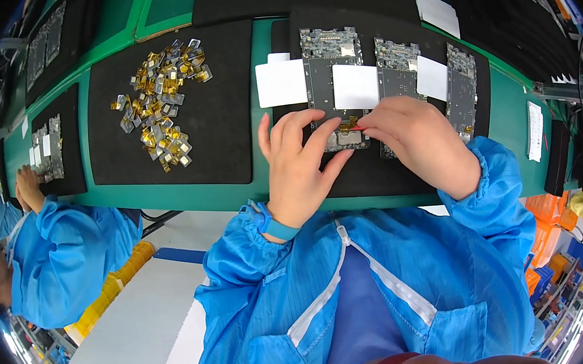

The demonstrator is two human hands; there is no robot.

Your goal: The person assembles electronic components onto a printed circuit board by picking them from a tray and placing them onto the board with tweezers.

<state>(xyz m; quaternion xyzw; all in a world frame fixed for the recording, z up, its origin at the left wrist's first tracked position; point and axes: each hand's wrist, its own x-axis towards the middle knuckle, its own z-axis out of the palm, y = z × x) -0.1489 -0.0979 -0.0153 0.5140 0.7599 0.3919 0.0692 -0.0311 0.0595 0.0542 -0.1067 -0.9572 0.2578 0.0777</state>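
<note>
A dark circuit board [322, 84] lies on a black mat in front of me, a white card [355, 86] overlapping its right edge. My left hand [296, 159] is open, its fingers spread, with the forefinger and thumb touching the board's near end. My right hand [422, 134] is closed in a pinch on a thin red tool [358, 128]; most of it is hidden in the fingers. The tool's tip is at a small gold-coloured flex piece [348, 123] on the board's near end. Two more circuit boards [399, 77] [463, 88] lie to the right.
Many small clear-and-amber pieces [164, 99] lie heaped on a black mat [229, 118] at left. Another white card [280, 83] lies left of the board. White sheets [437, 13] lie at the far right. A co-worker in blue [74, 252] works at far left.
</note>
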